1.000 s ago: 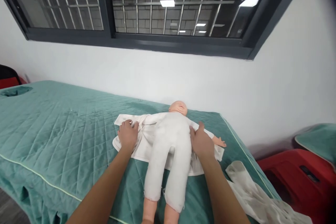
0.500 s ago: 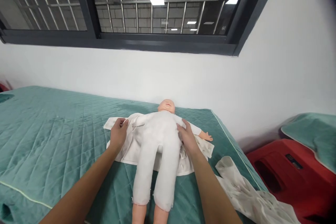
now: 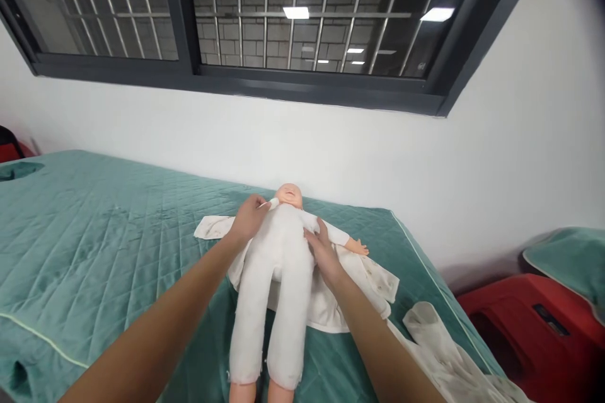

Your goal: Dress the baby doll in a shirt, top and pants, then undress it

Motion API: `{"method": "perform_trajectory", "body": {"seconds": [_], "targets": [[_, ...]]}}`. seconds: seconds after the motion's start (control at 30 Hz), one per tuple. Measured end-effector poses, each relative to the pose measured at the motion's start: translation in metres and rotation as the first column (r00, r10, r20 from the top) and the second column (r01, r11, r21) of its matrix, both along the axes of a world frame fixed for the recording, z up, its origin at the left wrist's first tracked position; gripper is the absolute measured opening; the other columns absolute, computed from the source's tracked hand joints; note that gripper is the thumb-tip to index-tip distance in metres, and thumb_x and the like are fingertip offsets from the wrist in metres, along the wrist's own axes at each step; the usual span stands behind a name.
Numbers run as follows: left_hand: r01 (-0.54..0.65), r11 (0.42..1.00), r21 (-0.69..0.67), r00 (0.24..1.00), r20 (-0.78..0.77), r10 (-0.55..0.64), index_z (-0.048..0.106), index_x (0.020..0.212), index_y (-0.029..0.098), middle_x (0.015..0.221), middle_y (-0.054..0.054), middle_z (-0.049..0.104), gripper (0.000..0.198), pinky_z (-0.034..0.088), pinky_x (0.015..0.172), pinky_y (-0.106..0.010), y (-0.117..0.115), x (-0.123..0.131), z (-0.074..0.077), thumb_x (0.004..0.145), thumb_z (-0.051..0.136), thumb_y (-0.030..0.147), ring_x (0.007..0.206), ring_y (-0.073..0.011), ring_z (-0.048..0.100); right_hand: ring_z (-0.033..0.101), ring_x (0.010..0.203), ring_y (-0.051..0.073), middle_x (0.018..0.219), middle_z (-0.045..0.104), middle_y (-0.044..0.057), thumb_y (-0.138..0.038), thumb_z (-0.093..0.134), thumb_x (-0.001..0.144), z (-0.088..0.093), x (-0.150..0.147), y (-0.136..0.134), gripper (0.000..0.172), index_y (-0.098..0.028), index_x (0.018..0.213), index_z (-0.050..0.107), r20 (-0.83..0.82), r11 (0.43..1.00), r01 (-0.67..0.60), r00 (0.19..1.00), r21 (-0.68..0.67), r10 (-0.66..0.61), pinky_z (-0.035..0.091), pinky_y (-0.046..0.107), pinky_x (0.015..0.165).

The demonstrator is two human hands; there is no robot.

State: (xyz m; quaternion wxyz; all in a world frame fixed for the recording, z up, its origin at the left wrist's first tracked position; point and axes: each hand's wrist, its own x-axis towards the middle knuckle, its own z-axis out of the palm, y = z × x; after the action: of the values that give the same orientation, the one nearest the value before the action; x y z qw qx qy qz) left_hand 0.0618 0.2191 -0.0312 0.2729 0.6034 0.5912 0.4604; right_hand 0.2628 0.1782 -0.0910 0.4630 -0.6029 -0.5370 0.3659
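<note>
A baby doll with a white cloth body lies on its back, its head toward the wall and its legs toward me. Spread out beneath it is a small white shirt, its sleeves reaching out to both sides. My left hand is closed in a pinch on a white edge of cloth by the doll's neck, seemingly the shirt; the fingertips are partly hidden. My right hand grips the doll's side below its outstretched arm, thumb on the chest. Whether it also holds shirt cloth I cannot tell.
A green quilted cover lies under everything. Another pale garment is at the right edge, near a red plastic stool with green cloth on it. Behind stands a white wall below a barred window.
My left hand has moved right and up to the doll's neck, with the cloth drawn along. The doll has shifted a little left, my right hand staying at its side. The view has shifted slightly.
</note>
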Motion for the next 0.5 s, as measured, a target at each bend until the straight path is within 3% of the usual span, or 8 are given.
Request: {"method": "perform_trajectory", "body": {"seconds": [0.1, 0.2, 0.33, 0.43, 0.5], "targets": [[0.059, 0.998, -0.005, 0.996, -0.065, -0.059, 0.055, 0.082, 0.019, 0.085, -0.002, 0.065, 0.021, 0.042, 0.073, -0.028, -0.002, 0.005, 0.006, 0.088, 0.050, 0.039, 0.084, -0.0182, 0.059, 0.030, 0.146, 0.021, 0.160, 0.029, 0.009, -0.056, 0.054, 0.084, -0.007, -0.002, 0.002, 0.089, -0.022, 0.156, 0.016, -0.200, 0.998, -0.047, 0.979, -0.032, 0.039, 0.031, 0.036, 0.116], [0.159, 0.987, -0.012, 0.972, -0.174, -0.159, 0.055, 0.093, 0.020, 0.100, -0.004, 0.069, 0.016, 0.044, 0.081, -0.030, -0.020, 0.020, 0.012, 0.088, 0.052, 0.035, 0.093, -0.0200, 0.063, 0.029, 0.146, 0.022, 0.161, 0.026, 0.008, -0.059, 0.057, 0.083, -0.010, 0.001, -0.001, 0.092, -0.024, 0.157, 0.015, -0.267, 0.996, -0.083, 0.961, -0.019, 0.074, 0.030, 0.036, 0.116], [0.226, 0.972, -0.068, 0.846, -0.482, -0.230, 0.054, 0.114, 0.021, 0.104, -0.008, 0.070, 0.026, 0.045, 0.080, -0.035, -0.070, 0.045, 0.017, 0.091, 0.049, 0.030, 0.097, -0.0262, 0.065, 0.031, 0.145, 0.027, 0.156, 0.033, 0.014, -0.061, 0.057, 0.082, -0.010, 0.005, -0.007, 0.094, -0.023, 0.157, 0.015, -0.230, 0.997, -0.060, 0.972, -0.055, 0.045, 0.031, 0.041, 0.115], [0.335, 0.942, -0.031, 0.769, -0.569, -0.292, 0.055, 0.115, 0.025, 0.106, -0.004, 0.070, 0.025, 0.046, 0.075, -0.034, -0.110, 0.049, 0.012, 0.095, 0.044, 0.032, 0.091, -0.0236, 0.066, 0.037, 0.141, 0.028, 0.147, 0.045, 0.015, -0.060, 0.057, 0.082, -0.012, 0.009, -0.007, 0.091, -0.022, 0.156, 0.020, -0.165, 0.999, -0.039, 0.986, -0.029, 0.034, 0.030, 0.045, 0.115], [0.308, 0.950, 0.057, 0.760, -0.616, -0.210, 0.057, 0.109, 0.025, 0.108, -0.003, 0.067, 0.021, 0.046, 0.075, -0.033, -0.129, 0.040, 0.002, 0.096, 0.041, 0.030, 0.089, -0.0214, 0.065, 0.046, 0.133, 0.029, 0.138, 0.054, 0.014, -0.058, 0.058, 0.082, -0.014, 0.011, -0.006, 0.089, -0.022, 0.155, 0.023, -0.154, 0.999, -0.031, 0.988, -0.012, 0.029, 0.036, 0.046, 0.110]]}}
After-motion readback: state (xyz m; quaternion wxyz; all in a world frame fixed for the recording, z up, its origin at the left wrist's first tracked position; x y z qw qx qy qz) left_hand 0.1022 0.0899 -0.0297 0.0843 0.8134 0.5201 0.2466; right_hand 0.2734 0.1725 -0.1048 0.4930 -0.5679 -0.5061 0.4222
